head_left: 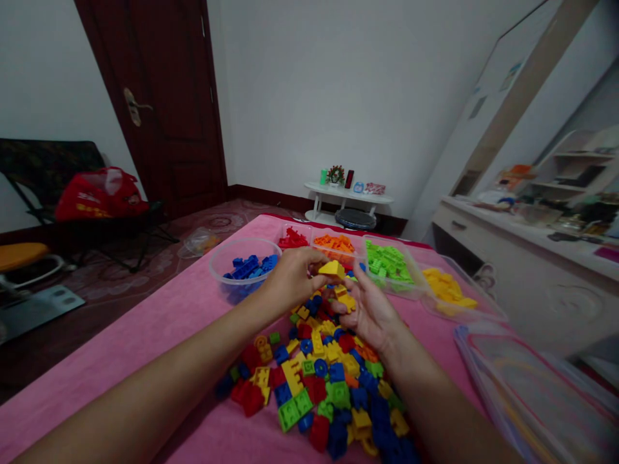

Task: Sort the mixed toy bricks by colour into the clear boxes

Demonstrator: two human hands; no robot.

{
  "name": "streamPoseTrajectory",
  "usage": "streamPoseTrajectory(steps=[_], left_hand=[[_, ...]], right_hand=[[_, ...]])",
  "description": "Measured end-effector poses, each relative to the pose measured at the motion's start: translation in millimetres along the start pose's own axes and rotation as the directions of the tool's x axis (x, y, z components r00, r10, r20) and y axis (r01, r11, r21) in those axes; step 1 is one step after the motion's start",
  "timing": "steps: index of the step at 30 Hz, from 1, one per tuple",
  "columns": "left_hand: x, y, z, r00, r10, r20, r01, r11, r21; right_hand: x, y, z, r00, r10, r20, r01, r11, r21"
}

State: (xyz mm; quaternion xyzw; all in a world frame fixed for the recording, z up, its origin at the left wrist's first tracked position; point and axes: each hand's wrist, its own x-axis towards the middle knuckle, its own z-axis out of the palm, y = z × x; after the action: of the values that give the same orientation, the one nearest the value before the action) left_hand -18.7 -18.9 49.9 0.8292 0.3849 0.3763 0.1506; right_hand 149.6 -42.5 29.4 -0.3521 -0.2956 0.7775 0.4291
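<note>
My left hand point(294, 278) pinches a sloped yellow toy brick point(332, 269) between thumb and fingers, above the pile. Close beside it, my right hand point(370, 309) is turned palm up, its fingers curled around a few other yellow bricks point(345, 299). Below both hands spreads a mixed heap of toy bricks point(316, 386) in red, blue, green, yellow and orange. The far part of the heap is hidden behind my hands.
Around the heap on the pink cloth point(193, 348) stand a round tub of blue bricks point(249, 266) and clear boxes of red point(293, 237), orange point(334, 243), green point(388, 261) and yellow bricks point(447, 288). Plastic lids point(527, 386) lie at the right edge.
</note>
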Motion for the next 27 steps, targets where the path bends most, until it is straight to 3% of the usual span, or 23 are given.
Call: streamPoseTrajectory(steps=[3, 9, 14, 18, 21, 23, 24, 25, 26, 27], left_hand=[[-3.4, 2.6, 5.7, 0.996, 0.088, -0.008, -0.088, 0.996, 0.016], [-6.9, 6.2, 14.2, 0.988, 0.152, -0.02, -0.151, 0.987, 0.056], [-6.5, 7.5, 18.2, 0.977, 0.191, -0.096, -0.191, 0.982, 0.007], [-5.8, 5.4, 18.8, 0.967, 0.208, -0.147, -0.216, 0.976, -0.04], [-5.7, 2.7, 20.3, 0.977, 0.168, -0.13, -0.177, 0.982, -0.061], [-6.2, 0.9, 22.6, 0.985, 0.141, -0.099, -0.148, 0.986, -0.076], [-6.6, 0.0, 24.1, 0.988, 0.132, -0.084, -0.139, 0.987, -0.078], [-7.1, -0.8, 25.8, 0.989, 0.128, -0.071, -0.133, 0.988, -0.075], [-7.6, -1.7, 27.5, 0.99, 0.127, -0.056, -0.13, 0.989, -0.069], [-8.2, -2.6, 29.4, 0.991, 0.127, -0.036, -0.129, 0.99, -0.062]], right_hand=[[-0.8, 2.7, 3.5, 0.995, 0.001, 0.096, -0.01, 0.996, 0.093], [-1.9, 0.7, 6.1, 1.0, 0.013, 0.027, -0.018, 0.976, 0.215], [-0.6, 0.5, 4.0, 1.0, -0.015, 0.016, 0.01, 0.966, 0.258], [-3.0, -16.6, -10.9, 0.993, -0.11, 0.048, 0.087, 0.935, 0.344], [-8.2, -47.4, -36.1, 0.969, -0.234, -0.079, 0.247, 0.888, 0.388], [-10.9, -73.6, -58.7, 0.913, -0.319, -0.254, 0.389, 0.869, 0.307], [-11.5, -86.8, -71.0, 0.861, -0.362, -0.357, 0.451, 0.869, 0.204], [-11.7, -99.5, -83.6, 0.783, -0.411, -0.466, 0.485, 0.873, 0.044], [-11.4, -111.1, -96.0, 0.678, -0.463, -0.571, 0.476, 0.868, -0.14], [-11.0, -121.2, -107.8, 0.614, -0.487, -0.621, 0.461, 0.86, -0.219]])
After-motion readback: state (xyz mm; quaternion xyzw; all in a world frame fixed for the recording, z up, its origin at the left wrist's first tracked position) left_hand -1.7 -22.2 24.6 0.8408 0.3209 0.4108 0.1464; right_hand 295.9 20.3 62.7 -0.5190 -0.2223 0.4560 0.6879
